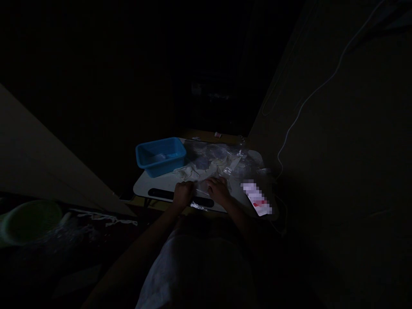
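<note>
In dim light, my left hand [183, 193] is closed at the left edge of a see-through plastic bag [201, 187] near the front of a small white table [141, 183]. At the bag's right side is my right hand [218, 190], its fingers bent and pressed onto the plastic. Just behind my hands lie a crumpled whitish cloth or wrapper [186, 172] and a heap of more see-through plastic [234, 161]. A shiny strip of plastic [198, 207] hangs at the table's front edge below the bag.
A blue plastic basin [165, 165] stands at the table's back left, with some plastic inside. A lit phone [257, 199] lies at the right. A white cable [298, 116] runs down the right wall. A green basket [32, 221] is on the floor at left.
</note>
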Available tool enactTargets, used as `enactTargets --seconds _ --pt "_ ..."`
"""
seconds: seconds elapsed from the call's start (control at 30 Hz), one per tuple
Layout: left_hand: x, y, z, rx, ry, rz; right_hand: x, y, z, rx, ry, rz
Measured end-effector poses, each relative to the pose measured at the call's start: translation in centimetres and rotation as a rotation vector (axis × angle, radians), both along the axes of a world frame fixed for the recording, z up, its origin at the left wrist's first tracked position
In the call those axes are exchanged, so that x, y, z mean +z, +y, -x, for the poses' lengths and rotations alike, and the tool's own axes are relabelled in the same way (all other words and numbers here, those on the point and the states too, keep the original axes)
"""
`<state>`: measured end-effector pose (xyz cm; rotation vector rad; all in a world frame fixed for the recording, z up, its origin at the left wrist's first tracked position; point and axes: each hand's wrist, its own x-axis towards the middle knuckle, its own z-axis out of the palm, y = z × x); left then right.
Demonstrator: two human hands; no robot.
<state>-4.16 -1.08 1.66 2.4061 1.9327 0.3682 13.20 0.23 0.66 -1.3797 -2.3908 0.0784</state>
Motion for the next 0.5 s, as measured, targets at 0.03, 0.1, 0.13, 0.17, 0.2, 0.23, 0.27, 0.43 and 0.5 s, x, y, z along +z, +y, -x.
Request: enactTargets --seconds 0.03,0.1,0.13,0.17,0.2,0.23,0.27,0.43,0.5 --pt "-0.1 0.0 0.0 -0.023 0.006 -0.009 0.0 0.0 0.0 -0.002 0.0 0.005" --pt "-0.3 0.0 0.2 -0.082 0.023 -0.035 0.1 0.0 0.0 -0.008 0.0 0.017" --pt "-0.4 0.0 0.2 -0.113 0.031 -0.05 0.2 0.0 0.0 -0.013 0.0 0.024" --pt "-0.6 0.0 0.3 -0.141 0.037 -0.064 0.2 0.0 0.0 -0.019 0.003 0.029" --pt "-0.7 -0.1 0.4 -0.167 0.042 -0.079 0.3 0.0 0.0 -0.02 0.008 0.033" --pt "-0.8 -0.1 0.5 -0.199 0.045 -0.093 0.3 0.0 0.0 -0.021 0.016 0.035" --pt "-0.9 -0.1 0.6 -0.235 0.046 -0.107 0.3 0.0 0.0 -0.022 0.025 0.036" --pt "-1.4 -0.1 0.8 -0.428 0.023 -0.149 0.1 0.2 -0.2 -0.042 0.03 0.06" --pt "-1.7 0.0 0.8 -0.464 0.004 -0.162 0.3 0.4 -0.2 -0.042 0.014 0.069"
